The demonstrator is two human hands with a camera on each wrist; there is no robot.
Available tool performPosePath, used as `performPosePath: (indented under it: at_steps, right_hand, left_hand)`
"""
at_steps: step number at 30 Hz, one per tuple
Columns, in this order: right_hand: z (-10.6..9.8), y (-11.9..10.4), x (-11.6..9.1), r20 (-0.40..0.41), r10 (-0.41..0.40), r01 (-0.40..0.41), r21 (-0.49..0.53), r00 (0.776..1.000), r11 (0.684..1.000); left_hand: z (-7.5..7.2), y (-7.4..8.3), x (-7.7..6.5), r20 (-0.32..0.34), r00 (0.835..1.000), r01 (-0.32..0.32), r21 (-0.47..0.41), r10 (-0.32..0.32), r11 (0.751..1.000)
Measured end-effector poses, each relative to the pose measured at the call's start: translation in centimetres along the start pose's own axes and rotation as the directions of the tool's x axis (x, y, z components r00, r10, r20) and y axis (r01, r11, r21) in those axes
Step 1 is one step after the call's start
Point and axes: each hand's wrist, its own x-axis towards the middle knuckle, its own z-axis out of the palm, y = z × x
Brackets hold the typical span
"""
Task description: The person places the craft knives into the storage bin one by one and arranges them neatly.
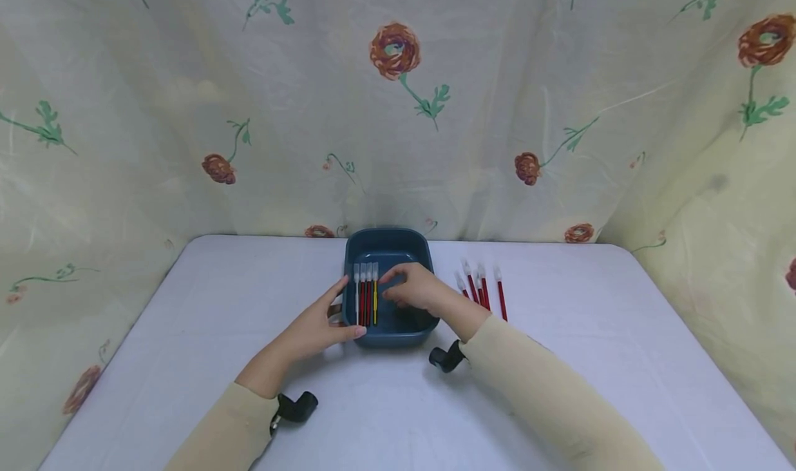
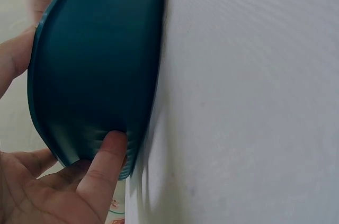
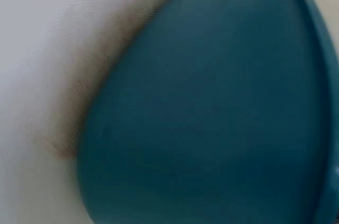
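A dark teal plastic basin (image 1: 398, 338) stands on the table. My left hand (image 1: 320, 329) holds its left side, the thumb at the front-left rim; in the left wrist view, fingers (image 2: 103, 176) rest on the outer wall. Several slim capped sticks, white, red and yellow, lie side by side in the basin's left part, their clear caps at the far end. My right hand (image 1: 417, 291) is over the basin, fingertips close to the yellow stick (image 1: 376, 298), with nothing visible between thumb and forefinger. The right wrist view shows mainly the basin's outer wall (image 3: 201, 102).
Several red sticks (image 1: 501, 298) with clear caps lie on the white table (image 1: 560, 388) to the basin's right, partly behind my right forearm. A flowered curtain (image 1: 298, 98) hangs behind and at both sides. Black wrist cameras (image 1: 298, 407) project from both sleeves.
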Motion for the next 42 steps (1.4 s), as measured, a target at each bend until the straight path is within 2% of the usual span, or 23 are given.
performPosePath:
  at_steps: [12, 20, 29, 35, 42]
  right_hand:
    - [-1.5, -0.2, -1.6, -0.025, -0.012, 0.012, 0.001, 1.0, 1.0]
    - [-2.8, -0.6, -3.2, -0.012, -0.025, 0.026, 0.006, 1.0, 1.0]
    - [-4.5, -0.6, -4.8, -0.017, -0.041, 0.04, -0.029, 0.999, 0.999]
    - [-5.5, 0.0, -5.5, -0.035, -0.048, 0.046, -0.069, 0.998, 0.997]
    - [-7.3, 1.8, -6.6, -0.054, -0.062, 0.056, -0.103, 0.997, 0.993]
  left_hand:
    - [0.1, 0.0, 0.0, -0.003, 1.0, 0.0, -0.001, 0.0, 1.0]
    - [0.1, -0.1, 0.1, -0.014, 1.0, 0.023, 0.02, -0.023, 1.0]
    - [0.1, -0.2, 0.1, -0.019, 1.0, 0.006, 0.015, -0.005, 1.0]
    - [0.0, -0.1, 0.0, -0.022, 1.0, -0.003, 0.012, 0.003, 1.0]
    - [0.1, 0.1, 0.0, -0.021, 1.0, 0.0, 0.028, 0.0, 1.0]
